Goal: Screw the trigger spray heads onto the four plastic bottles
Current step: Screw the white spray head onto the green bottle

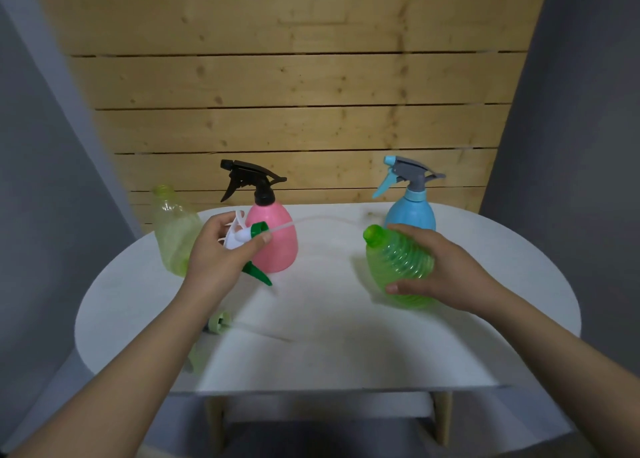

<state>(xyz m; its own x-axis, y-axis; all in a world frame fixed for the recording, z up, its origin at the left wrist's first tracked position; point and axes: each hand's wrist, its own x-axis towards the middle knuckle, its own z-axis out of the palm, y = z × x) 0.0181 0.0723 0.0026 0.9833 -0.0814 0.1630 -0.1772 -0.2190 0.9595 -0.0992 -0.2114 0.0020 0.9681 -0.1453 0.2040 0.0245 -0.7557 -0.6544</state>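
Note:
My left hand (218, 249) grips a white and green spray head (247, 237); its clear dip tube (311, 219) points right, towards the green bottle. My right hand (440, 270) holds the ribbed green bottle (394, 267) tilted, with its open neck facing left. A pink bottle (280, 246) with a black spray head (249, 180) stands behind my left hand. At the back right stands a blue bottle (410, 213) with a grey and blue head (405, 175). An open pale yellow-green bottle (173, 229) stands at the left. A pale green spray head (216, 324) lies under my left forearm, partly hidden.
Everything rests on a small white round-cornered table (346, 336). A wooden slat wall (294, 76) rises just behind it. Grey walls close in on both sides. The table's wooden legs (441, 412) show below the front edge.

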